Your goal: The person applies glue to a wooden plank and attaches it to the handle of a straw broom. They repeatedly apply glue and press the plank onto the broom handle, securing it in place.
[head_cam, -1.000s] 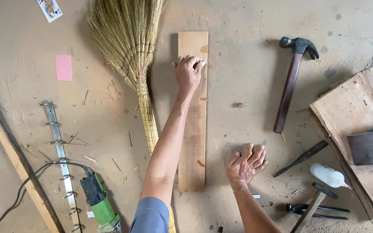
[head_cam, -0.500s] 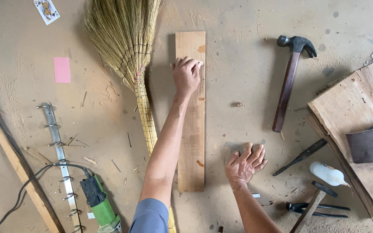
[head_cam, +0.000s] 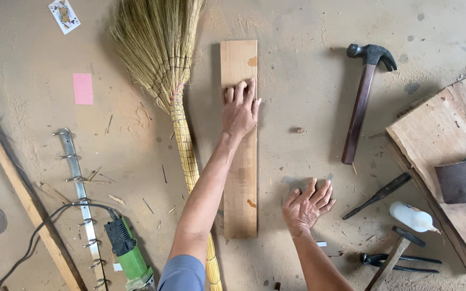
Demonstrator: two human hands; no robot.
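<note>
My left hand [head_cam: 240, 108] lies flat with its fingers bent on the wooden board [head_cam: 239, 178], which is on the dusty floor [head_cam: 308, 75] next to the broom [head_cam: 163, 64]. My right hand [head_cam: 308, 205] rests open on the floor. The hammer [head_cam: 363, 97] lies untouched, and nothing is nailed or cut yet.

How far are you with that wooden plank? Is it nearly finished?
Probably early on. Done: the plank lies flat on the dusty floor. In hand: the left hand presses on its upper half, while the right hand rests flat on the floor beside it. Left: the hammer lies untouched further right, apart from the plank.
</note>
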